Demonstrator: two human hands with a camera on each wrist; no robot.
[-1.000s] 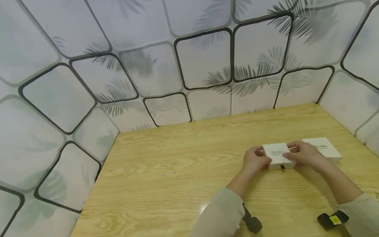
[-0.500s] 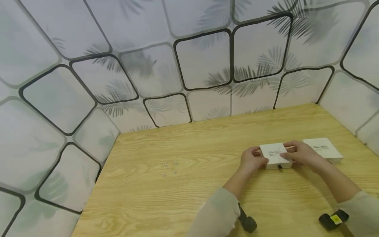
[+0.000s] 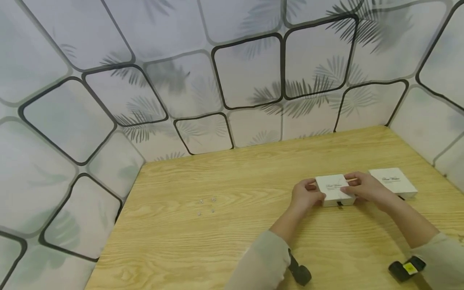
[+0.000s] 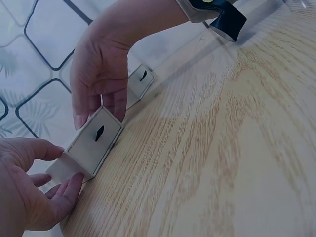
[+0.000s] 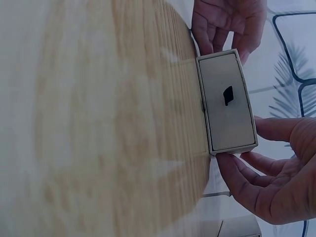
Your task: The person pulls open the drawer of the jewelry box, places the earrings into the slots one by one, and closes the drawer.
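A small white gift box (image 3: 331, 189) with dark lettering on its lid lies on the table between my two hands. On its front face is a short black pull tab (image 5: 228, 96), as on a drawer box. My left hand (image 3: 303, 196) holds the box's left side, with the thumb near the front corner. From the opposite side, my right hand (image 3: 366, 187) grips it, thumb on the lid and fingers at the right edge. A second, similar white box (image 3: 393, 182) sits just beyond the right hand; its tab shows in the left wrist view.
Several tiny clear or shiny pieces (image 3: 206, 206) lie in a loose group on the left half of the wooden table (image 3: 170, 241). Walls with a leaf-and-frame pattern (image 3: 250, 72) close off the back and both sides.
Both hands have slid the held box a little to the left, widening the gap to the second box. The tiny pieces stay where they were.
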